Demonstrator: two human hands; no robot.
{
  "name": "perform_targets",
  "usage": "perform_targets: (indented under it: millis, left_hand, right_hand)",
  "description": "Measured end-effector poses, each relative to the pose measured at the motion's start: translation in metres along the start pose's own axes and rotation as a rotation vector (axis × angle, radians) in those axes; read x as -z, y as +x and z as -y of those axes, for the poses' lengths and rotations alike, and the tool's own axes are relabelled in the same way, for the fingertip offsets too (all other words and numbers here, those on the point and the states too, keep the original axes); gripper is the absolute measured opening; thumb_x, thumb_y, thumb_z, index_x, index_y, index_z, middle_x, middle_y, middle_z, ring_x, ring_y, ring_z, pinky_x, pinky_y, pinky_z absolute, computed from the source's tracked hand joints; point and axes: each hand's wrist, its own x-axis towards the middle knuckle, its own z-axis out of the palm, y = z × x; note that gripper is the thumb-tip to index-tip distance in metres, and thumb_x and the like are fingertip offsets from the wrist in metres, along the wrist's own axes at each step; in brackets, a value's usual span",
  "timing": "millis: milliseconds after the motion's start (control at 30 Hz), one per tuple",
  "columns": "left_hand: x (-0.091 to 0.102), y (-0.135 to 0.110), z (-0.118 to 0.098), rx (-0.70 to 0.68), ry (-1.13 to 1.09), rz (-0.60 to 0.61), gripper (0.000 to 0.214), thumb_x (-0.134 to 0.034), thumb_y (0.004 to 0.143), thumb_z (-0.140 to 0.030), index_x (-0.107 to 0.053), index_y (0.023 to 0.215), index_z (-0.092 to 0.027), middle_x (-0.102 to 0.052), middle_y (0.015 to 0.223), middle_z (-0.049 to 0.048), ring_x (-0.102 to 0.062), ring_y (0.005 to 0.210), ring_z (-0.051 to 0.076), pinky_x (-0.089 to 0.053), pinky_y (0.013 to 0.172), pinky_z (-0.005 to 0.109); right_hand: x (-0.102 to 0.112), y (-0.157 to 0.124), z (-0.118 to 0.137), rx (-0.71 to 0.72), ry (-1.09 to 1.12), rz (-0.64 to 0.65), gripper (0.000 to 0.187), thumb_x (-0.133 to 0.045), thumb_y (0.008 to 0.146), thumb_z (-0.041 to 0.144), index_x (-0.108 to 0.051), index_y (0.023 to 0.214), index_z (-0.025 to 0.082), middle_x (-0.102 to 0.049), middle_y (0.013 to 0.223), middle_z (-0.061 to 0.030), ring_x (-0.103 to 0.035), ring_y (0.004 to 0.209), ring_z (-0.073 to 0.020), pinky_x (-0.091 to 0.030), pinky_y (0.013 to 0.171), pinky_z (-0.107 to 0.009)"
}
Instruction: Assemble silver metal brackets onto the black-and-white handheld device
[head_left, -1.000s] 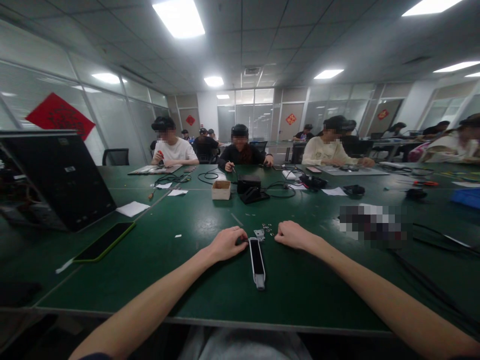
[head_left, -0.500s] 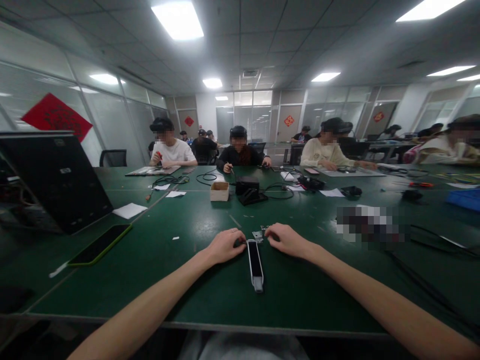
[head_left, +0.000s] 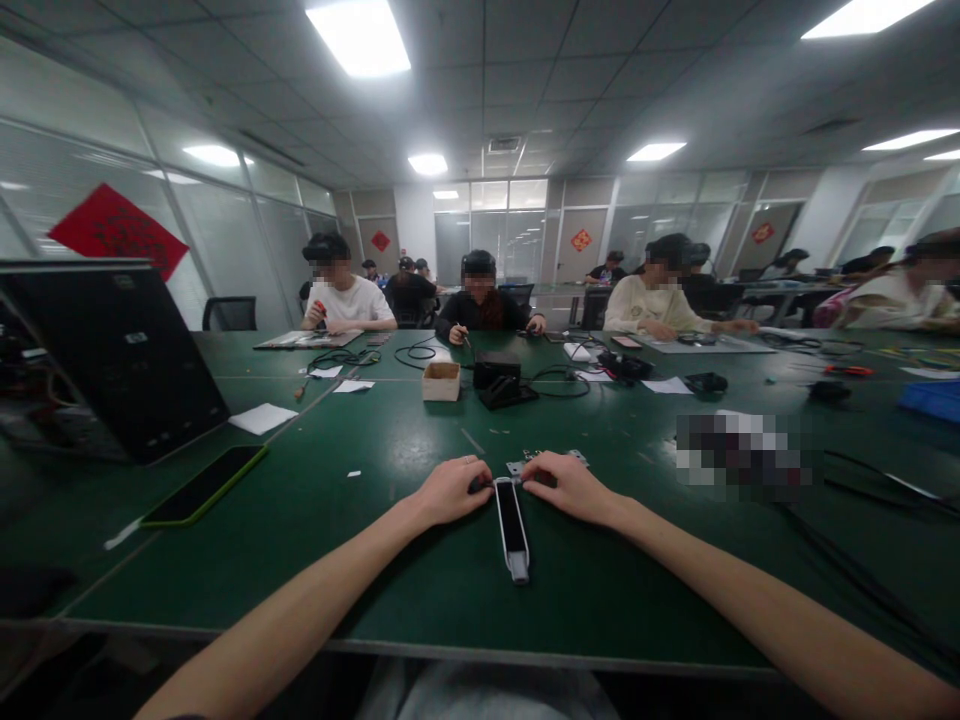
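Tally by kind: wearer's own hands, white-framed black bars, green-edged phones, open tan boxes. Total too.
Wearer's hands: 2 (left hand, right hand)
White-framed black bar: 1
Green-edged phone: 1
Open tan box: 1
Total: 5

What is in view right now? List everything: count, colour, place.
Slim device: one, white-edged with black face, between the fingertips, extending toward the wearer
Metal pieces: count unclear, grey, beyond the right fingertips
Tabletop: count unclear, green, foreground
Phone: one, black with green edge, left
Computer case: one, black, far left
Open box: one, beige, centre
Papers: several, white, scattered
Blue container: one, blue, right edge
Wall diamonds: four, red, left wall and background
Ceiling lights: several, white, overhead
Co-workers: several, mixed clothing, beyond
Left hand: one, bare, left of device
Right hand: one, bare, right of device
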Motion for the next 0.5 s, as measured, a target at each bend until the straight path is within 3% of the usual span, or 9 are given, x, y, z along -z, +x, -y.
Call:
perform_targets:
  millis: [500]
  left_hand:
    - [-0.0018,0.0000,0.0010,0.001,0.008,0.000,0.013,-0.057,0.086,-0.027,-0.063,0.094,-0.020,-0.065,0.089,0.0018,-0.061,0.077,0.015,-0.045,0.068,0.024]
  right_hand:
    - [-0.0051,-0.0003,-0.0024,-0.040,0.057,-0.032,0.013,-0.061,0.082,0.020,-0.066,0.094,0.019,-0.066,0.089,-0.0025,-0.060,0.076,-0.0151,-0.050,0.071,-0.029]
